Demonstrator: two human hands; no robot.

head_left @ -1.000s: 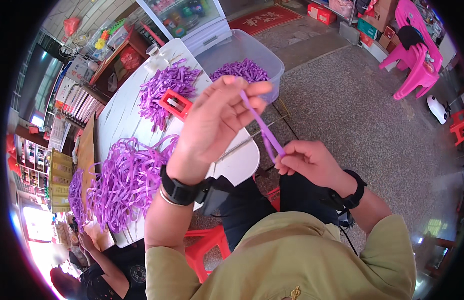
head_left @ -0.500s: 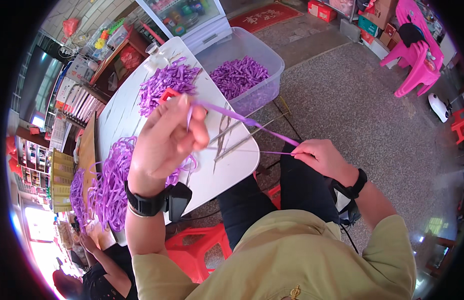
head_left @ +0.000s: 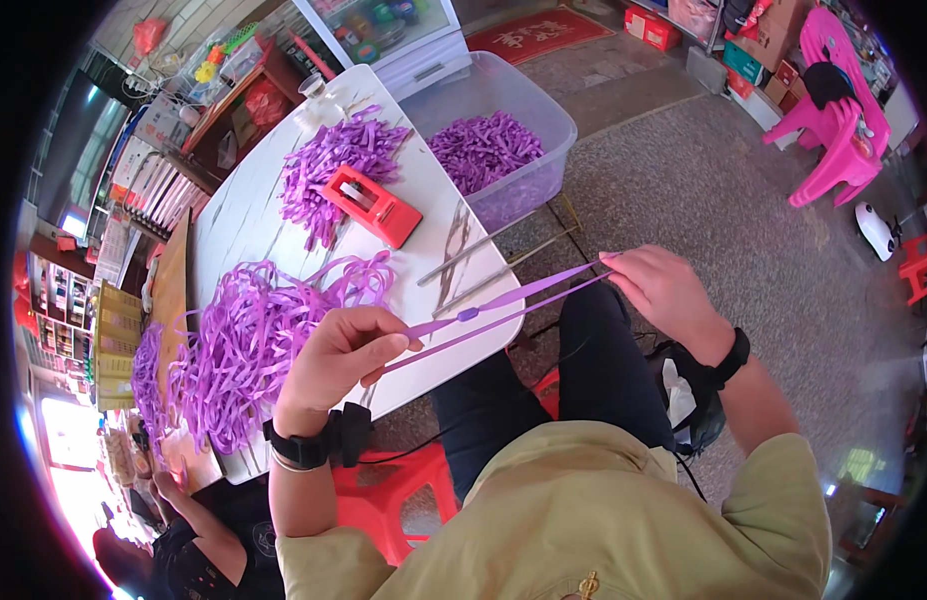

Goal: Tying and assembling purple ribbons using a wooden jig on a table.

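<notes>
Purple doubled strap (head_left: 503, 305) stretched taut between both hands, long axis running left-low to right-high above the surface (head_left: 243, 215) edge. Left hand (head_left: 343, 360) pinches its near end closed; right hand (head_left: 663, 290) pinches the far end. Small bead sits nearer the left grip.

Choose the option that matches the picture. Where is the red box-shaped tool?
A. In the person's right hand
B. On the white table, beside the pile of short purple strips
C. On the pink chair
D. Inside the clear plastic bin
B: the red tool lies on the white table against the pile of short purple strips, outside the clear bin and away from both hands.
</notes>
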